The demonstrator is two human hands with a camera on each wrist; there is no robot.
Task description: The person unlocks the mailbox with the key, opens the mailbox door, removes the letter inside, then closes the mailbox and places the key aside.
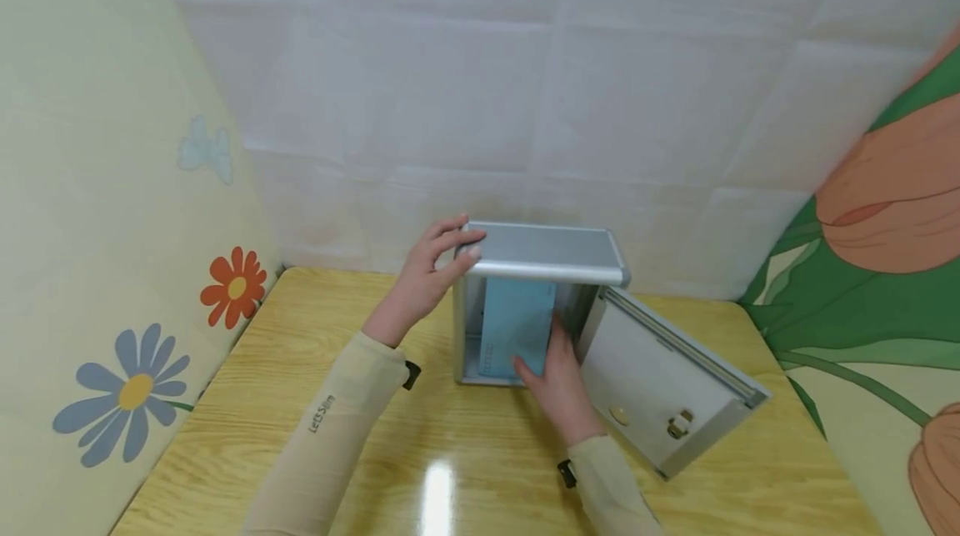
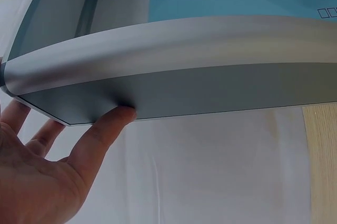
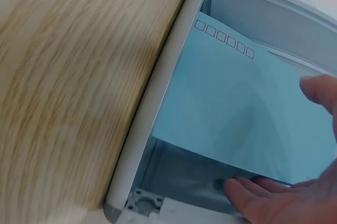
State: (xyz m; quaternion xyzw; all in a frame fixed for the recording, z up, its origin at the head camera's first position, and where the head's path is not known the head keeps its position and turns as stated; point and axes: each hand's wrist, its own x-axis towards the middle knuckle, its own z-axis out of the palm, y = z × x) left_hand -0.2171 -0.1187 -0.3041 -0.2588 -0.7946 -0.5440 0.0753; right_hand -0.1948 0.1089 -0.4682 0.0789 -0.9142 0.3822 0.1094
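Blue paper makes the envelope (image 1: 517,323), and it stands inside a grey metal box (image 1: 547,246) on the wood table (image 1: 480,436). Its long side runs up and down, and its short end is low down, near the floor of the box. A row of little squares (image 3: 224,39) is printed along one edge, on the side away from the right hand (image 1: 558,382).

That right hand is the nearer one. It is at the low right part of the envelope, so most of the blue paper goes up and to the left from its fingers. The thumb is in front of the paper, and the other fingers are by the right edge. Thumb and fingers are wide apart, with the edge running between them. I cannot tell if the fingertips touch the paper.

The left hand (image 1: 435,261) is higher up, away from the envelope. It rests on the top left corner of the box with its fingers spread, and one tip touches the flat grey top.

The white door (image 1: 645,378) is swung wide on the right, with a gold lock (image 1: 681,423) on it. The right hand is just beside this door, so the door is on one side of it and the envelope is on the other.
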